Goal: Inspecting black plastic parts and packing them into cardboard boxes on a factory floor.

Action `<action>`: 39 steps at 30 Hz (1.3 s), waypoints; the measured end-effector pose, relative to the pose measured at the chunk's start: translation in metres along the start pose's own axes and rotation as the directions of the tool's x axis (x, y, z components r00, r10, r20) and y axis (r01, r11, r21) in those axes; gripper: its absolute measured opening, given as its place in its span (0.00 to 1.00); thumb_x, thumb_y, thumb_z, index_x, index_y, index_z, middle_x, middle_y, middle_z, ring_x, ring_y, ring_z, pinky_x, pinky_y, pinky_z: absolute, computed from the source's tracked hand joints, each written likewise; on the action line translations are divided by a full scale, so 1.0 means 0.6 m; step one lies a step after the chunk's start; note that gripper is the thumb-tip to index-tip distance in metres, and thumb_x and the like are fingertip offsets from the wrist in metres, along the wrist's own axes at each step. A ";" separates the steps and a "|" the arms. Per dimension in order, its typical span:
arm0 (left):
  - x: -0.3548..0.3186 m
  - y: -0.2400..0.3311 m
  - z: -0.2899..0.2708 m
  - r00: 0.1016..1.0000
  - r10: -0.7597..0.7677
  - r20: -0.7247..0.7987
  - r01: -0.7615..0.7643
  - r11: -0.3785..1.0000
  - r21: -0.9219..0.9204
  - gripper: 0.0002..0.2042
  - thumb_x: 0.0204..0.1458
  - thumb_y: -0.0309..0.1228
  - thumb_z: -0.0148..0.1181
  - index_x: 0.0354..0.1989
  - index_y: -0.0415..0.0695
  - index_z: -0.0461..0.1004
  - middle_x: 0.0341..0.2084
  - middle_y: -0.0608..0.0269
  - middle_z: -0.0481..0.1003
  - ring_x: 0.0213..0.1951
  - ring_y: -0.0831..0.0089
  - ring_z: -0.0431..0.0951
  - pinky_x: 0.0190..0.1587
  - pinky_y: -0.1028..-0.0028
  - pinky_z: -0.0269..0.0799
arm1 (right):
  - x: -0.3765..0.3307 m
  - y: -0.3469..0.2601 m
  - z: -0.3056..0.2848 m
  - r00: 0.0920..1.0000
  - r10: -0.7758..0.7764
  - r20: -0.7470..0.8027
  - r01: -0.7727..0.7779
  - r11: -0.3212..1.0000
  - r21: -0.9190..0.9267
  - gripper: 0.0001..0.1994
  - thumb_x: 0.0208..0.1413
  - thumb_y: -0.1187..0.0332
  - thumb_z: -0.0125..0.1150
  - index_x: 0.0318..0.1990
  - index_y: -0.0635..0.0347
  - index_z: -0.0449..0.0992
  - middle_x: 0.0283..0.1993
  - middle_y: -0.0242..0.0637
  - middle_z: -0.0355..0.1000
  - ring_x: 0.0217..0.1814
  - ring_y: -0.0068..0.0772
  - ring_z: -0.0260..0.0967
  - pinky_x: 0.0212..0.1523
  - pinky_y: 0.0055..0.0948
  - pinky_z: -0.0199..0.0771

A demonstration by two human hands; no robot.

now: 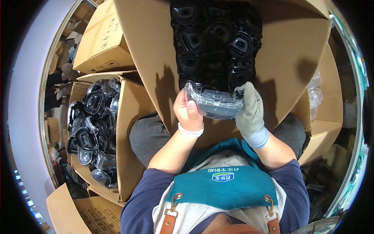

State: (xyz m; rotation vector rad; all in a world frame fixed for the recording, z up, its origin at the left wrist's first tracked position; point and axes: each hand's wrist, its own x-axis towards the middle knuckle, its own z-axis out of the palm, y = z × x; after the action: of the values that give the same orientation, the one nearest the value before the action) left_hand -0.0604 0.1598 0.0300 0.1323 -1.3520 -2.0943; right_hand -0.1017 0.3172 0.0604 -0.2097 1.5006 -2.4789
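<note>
One big carton (292, 46) gapes before us, a smaller box (130, 103) on its left, black parts (218, 31) inside the carton. Over its near side, we grip a clear plastic cover (218, 104) between bare left hand (189, 113) and gloved right hand (250, 109).

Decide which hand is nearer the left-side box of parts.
Left. The left hand, right of that box, holds the clear part; the gloved right hand, at the part's right end, is farther.
</note>
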 end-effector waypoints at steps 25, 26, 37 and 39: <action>0.022 0.099 0.011 0.780 -0.364 0.509 0.088 0.870 0.485 0.08 0.51 0.23 0.55 0.39 0.35 0.74 0.31 0.58 0.74 0.31 0.74 0.78 0.34 0.76 0.75 | 0.067 -0.029 -0.032 0.919 0.392 0.045 -0.366 0.803 0.471 0.22 0.61 0.46 0.50 0.49 0.54 0.77 0.46 0.36 0.79 0.48 0.35 0.76 0.51 0.39 0.78; 0.022 0.104 0.014 0.784 -0.360 0.507 0.010 0.822 0.569 0.08 0.51 0.24 0.56 0.39 0.35 0.74 0.31 0.58 0.74 0.30 0.74 0.78 0.34 0.76 0.75 | 0.067 -0.030 -0.031 0.909 0.415 0.032 -0.376 0.787 0.489 0.22 0.61 0.47 0.50 0.49 0.53 0.77 0.45 0.35 0.79 0.48 0.35 0.76 0.52 0.39 0.78; 0.024 0.085 0.005 0.759 -0.320 0.567 -0.048 0.841 0.539 0.09 0.49 0.26 0.61 0.37 0.36 0.74 0.28 0.58 0.73 0.27 0.70 0.76 0.32 0.75 0.73 | 0.062 -0.041 -0.020 0.894 0.426 0.140 -0.427 0.714 0.554 0.17 0.64 0.53 0.50 0.52 0.50 0.74 0.48 0.33 0.77 0.48 0.33 0.75 0.51 0.37 0.78; 0.019 0.086 0.011 0.768 -0.235 0.596 -0.178 0.815 0.551 0.10 0.47 0.28 0.63 0.37 0.37 0.74 0.28 0.57 0.73 0.27 0.68 0.75 0.31 0.74 0.73 | 0.060 -0.045 -0.016 0.903 0.391 0.178 -0.418 0.707 0.571 0.16 0.64 0.53 0.50 0.50 0.50 0.75 0.48 0.33 0.77 0.47 0.33 0.76 0.51 0.36 0.78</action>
State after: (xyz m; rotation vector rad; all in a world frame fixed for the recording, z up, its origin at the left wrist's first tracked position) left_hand -0.0488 0.1450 0.0796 -0.3631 -2.4110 -1.7179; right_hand -0.1421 0.3274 0.0800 0.1689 0.5774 -2.3986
